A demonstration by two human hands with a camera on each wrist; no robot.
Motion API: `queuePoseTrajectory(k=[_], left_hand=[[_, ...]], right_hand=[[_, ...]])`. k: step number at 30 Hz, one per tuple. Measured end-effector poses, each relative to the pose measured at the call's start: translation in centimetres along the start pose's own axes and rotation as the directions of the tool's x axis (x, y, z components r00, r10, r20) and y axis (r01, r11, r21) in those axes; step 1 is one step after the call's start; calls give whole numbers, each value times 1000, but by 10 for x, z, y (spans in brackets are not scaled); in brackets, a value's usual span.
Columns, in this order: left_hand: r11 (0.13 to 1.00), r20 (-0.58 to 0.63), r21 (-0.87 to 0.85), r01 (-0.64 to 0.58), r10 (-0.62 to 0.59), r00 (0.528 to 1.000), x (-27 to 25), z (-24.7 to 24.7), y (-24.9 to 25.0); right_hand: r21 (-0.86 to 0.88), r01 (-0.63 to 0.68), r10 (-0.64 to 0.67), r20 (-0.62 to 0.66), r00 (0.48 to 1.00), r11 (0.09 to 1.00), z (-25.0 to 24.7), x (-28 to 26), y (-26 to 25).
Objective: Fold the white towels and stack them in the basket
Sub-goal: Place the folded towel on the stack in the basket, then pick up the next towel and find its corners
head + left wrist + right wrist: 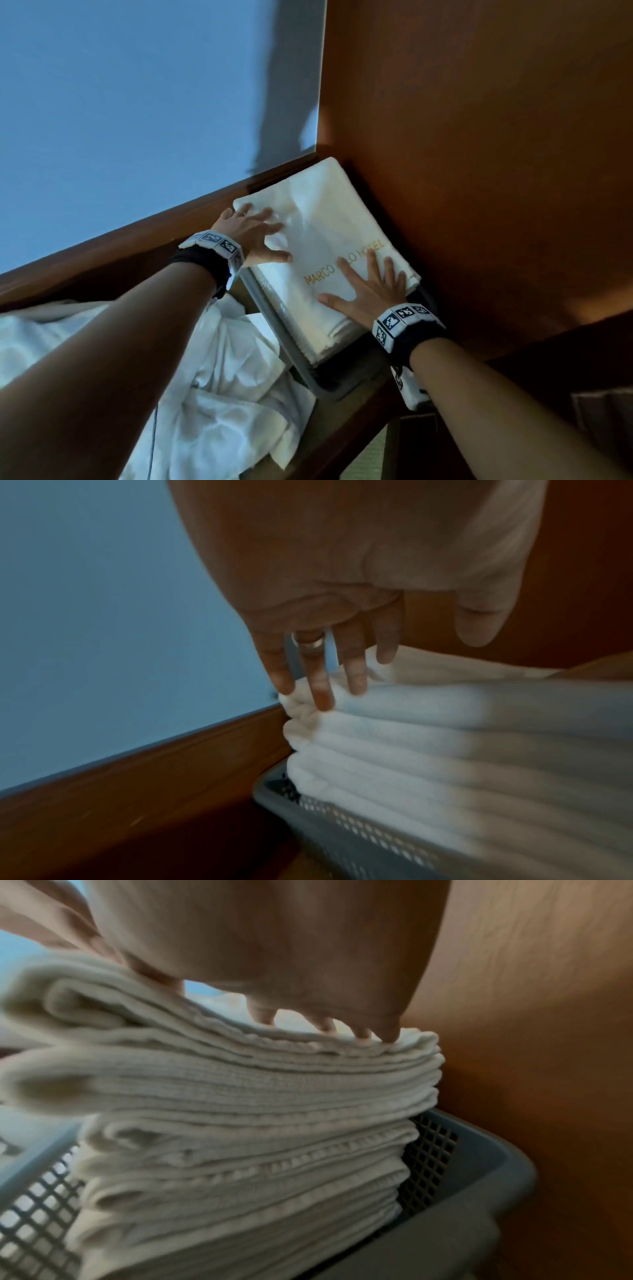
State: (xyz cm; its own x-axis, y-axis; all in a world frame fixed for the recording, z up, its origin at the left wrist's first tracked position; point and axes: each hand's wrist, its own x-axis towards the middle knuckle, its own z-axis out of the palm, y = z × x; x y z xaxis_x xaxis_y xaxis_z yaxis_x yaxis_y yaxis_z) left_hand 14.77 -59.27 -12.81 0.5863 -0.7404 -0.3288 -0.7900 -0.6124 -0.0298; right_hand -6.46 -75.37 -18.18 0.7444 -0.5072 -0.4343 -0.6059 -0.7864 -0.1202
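Observation:
A tall stack of folded white towels [325,219] fills the grey mesh basket [308,373], rising well above its rim. The top towel bears gold lettering. My left hand [255,236] lies flat with spread fingers on the stack's far left corner. My right hand [370,291] presses flat on the near right part of the top towel. In the left wrist view my fingertips [322,696] touch the towel edge [445,723] above the basket [342,826]. The right wrist view shows the stack [246,1123] from its side, in the basket [462,1191], with fingertips [390,1037] on top.
The basket sits in a corner, against a wooden panel [479,120] on the right and a wooden rail [144,246] under a blue wall [137,102]. Crumpled white linen [222,394] lies on the surface at the near left.

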Motion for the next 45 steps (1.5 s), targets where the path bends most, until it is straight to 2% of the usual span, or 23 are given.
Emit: queuePoseTrajectory(k=[3,6,8,11,13,16,19,22,26,30,33,37,40,42,43,45], left_hand=[[980,-65,-195,29,-42,997,-47,4,-7],[965,4,-257,46,-47,999,-102,18,-22],[965,52,-245,90,-79,995,-142,30,-41],[925,-12,-343,164,-179,984,-209,45,-84],[870,-108,-460,180,-256,961,-260,50,-120],[825,-217,-515,232,-387,896,-334,55,-168],[791,-186,-489,368,-507,842,-395,69,-203],[752,-116,-466,466,-574,811,-435,89,-225],[760,-42,-384,525,-583,812,-455,119,-230],[786,-12,-310,535,-566,824,-440,153,-228],[821,-27,-216,529,-546,837,-421,174,-226],[796,26,-165,583,-587,809,-404,197,-230],[804,-29,-123,582,-589,807,-407,206,-235],[813,-80,-173,556,-574,815,-417,201,-240],[801,-121,-233,551,-586,801,-424,194,-244],[740,-230,-375,558,-657,718,-445,174,-260]], right_hand=[[33,-13,14,-23,1000,999,0,-19,-2],[58,20,-9,-196,981,998,3,-44,-14],[0,77,-73,-329,941,997,12,-66,-35],[-133,181,-222,-435,873,974,30,-100,-79],[-166,256,-302,-400,865,952,42,-117,-114],[-36,321,-320,-251,914,946,58,-134,-167],[49,431,-408,-240,881,901,78,-152,-221],[85,535,-510,-211,834,840,96,-167,-272],[-23,574,-572,-120,811,818,103,-185,-328],[-87,515,-521,-65,851,853,110,-186,-362],[-42,508,-509,-60,859,861,123,-177,-368],[32,529,-528,-35,849,848,134,-161,-369],[34,542,-542,-1,840,840,133,-155,-369],[-15,573,-573,4,820,819,125,-156,-368],[-55,586,-587,-4,809,808,117,-158,-368],[-134,613,-622,-38,782,779,95,-161,-370]])
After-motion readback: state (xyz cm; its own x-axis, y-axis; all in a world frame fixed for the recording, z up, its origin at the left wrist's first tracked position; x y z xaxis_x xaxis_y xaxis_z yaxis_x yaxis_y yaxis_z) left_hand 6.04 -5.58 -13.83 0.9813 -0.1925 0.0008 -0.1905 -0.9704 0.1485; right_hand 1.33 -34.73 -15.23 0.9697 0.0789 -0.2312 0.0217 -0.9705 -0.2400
